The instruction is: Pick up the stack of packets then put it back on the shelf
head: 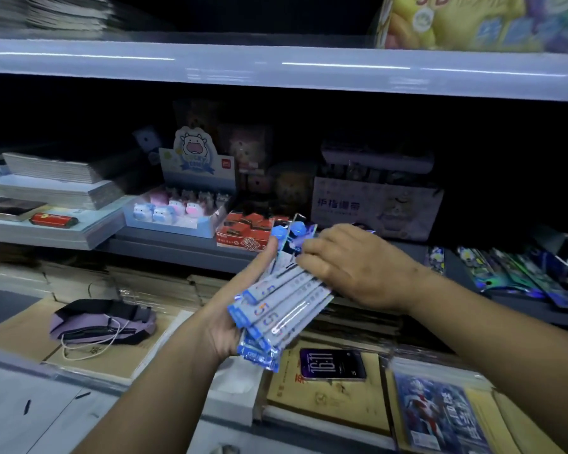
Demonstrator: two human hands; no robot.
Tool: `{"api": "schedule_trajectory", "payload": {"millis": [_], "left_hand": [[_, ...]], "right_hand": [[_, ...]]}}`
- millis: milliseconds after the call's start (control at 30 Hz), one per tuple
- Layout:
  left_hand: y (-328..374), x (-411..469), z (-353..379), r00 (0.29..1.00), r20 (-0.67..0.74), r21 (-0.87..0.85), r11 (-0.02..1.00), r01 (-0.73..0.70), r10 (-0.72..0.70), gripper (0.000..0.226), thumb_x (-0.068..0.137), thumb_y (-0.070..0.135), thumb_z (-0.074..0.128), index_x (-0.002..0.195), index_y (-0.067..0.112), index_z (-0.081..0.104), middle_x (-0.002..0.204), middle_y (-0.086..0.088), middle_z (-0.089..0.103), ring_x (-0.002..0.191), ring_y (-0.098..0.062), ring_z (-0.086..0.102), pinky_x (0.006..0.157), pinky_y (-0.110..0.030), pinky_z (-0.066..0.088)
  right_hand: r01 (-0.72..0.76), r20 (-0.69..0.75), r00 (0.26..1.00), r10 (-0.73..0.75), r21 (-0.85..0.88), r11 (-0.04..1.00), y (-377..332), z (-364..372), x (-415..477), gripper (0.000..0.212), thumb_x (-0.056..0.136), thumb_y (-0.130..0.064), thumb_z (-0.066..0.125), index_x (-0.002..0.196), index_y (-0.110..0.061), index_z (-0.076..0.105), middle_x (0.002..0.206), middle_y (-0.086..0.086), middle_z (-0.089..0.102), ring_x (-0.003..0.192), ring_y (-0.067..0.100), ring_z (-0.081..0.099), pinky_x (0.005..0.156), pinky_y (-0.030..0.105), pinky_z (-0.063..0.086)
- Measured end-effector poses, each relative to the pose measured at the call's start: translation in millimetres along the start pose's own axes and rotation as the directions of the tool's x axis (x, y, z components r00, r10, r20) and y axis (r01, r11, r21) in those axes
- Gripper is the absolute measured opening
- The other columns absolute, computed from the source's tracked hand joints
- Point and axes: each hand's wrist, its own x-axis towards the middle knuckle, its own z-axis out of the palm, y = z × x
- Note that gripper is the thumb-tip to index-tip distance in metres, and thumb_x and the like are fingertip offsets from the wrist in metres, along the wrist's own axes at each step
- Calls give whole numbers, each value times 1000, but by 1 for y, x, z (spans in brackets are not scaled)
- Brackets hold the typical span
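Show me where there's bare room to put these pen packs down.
The left hand and right hand hold the pen packs. Free patch: the pale counter at lower left, below the purple pouch. Crowded: the phone directly beneath, booklets right, and the shelf with the cow-toy box.

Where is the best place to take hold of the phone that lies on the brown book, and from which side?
Probably by its two long edges, coming from above. The phone lies flat, screen up, on the brown book, so only the thin edges offer the fingers a hold. The left hand and right hand both hold the fanned pen packets, so one must let go first.
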Motion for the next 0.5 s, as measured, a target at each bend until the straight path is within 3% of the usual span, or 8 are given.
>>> {"api": "schedule_trajectory", "payload": {"millis": [33, 100, 133, 167, 233, 300, 400, 500], "left_hand": [[-1, -1, 1, 999, -39, 86, 996, -13, 17, 31, 53, 48, 77, 60, 19, 81, 63, -2, 73, 53, -12, 71, 50, -27, 58], [-2, 4, 0, 962, 182, 130, 975, 182, -204, 67, 51, 56, 90, 103, 13, 81, 87, -6, 75, 74, -21, 74, 69, -44, 62], [-4, 6, -1, 906, 291, 109, 951, 289, -309, 78, 51, 55, 94, 115, 13, 76, 95, -10, 74, 80, -28, 74, 74, -55, 60], [-6, 4, 0, 861, 356, 100, 930, 353, -365, 78, 48, 48, 99, 113, 12, 76, 96, -13, 74, 81, -32, 74, 73, -59, 59], [-15, 6, 1, 827, 407, 158, 921, 355, -388, 67, 41, 31, 104, 97, 5, 80, 88, -16, 74, 75, -33, 75, 68, -56, 62], [-22, 5, 6, 807, 448, 214, 923, 321, -384, 54, 48, 18, 102, 95, 3, 79, 83, -17, 73, 74, -31, 75, 68, -48, 63], [-29, 10, 10, 823, 459, 184, 942, 280, -335, 51, 66, 3, 86, 114, 3, 68, 102, -20, 69, 83, -30, 71, 62, -37, 60], [-33, 14, 13, 865, 411, 179, 956, 231, -286, 42, 76, -2, 65, 117, 4, 61, 117, -26, 67, 75, -28, 69, 62, -35, 56]], "right_hand": [[41, 12, 999, -41, -3, 999, 0, -4, -2, 23, 108, -10, 35, 130, -7, 42, 117, 21, 65, 89, 38, 62, 80, 51, 52], [122, 27, 992, -122, -25, 992, 0, -9, -5, 23, 107, -8, 38, 129, -6, 43, 117, 22, 65, 88, 39, 62, 82, 52, 51], [161, 23, 987, -160, -40, 986, 1, -12, -7, 22, 107, -9, 39, 128, -6, 44, 117, 22, 66, 90, 39, 62, 84, 52, 51], [193, 11, 981, -193, -56, 980, 2, -15, -8, 23, 107, -10, 39, 128, -7, 45, 118, 22, 66, 93, 40, 63, 87, 53, 51], [220, -14, 975, -222, -75, 973, 4, -18, -8, 22, 107, -13, 39, 126, -8, 48, 119, 19, 68, 100, 40, 65, 96, 55, 50], [228, 3, 974, -229, -97, 969, 6, -17, -11, 21, 106, -14, 42, 126, -10, 47, 123, 18, 68, 112, 40, 65, 105, 57, 45], [190, 42, 982, -186, -125, 974, 8, -11, -17, 26, 105, -18, 51, 129, -13, 43, 135, 17, 64, 127, 41, 59, 114, 59, 37], [103, 44, 994, -97, -175, 979, 4, -5, -23, 24, 108, -22, 47, 130, -14, 43, 142, 18, 60, 133, 41, 55, 116, 59, 35]]}}
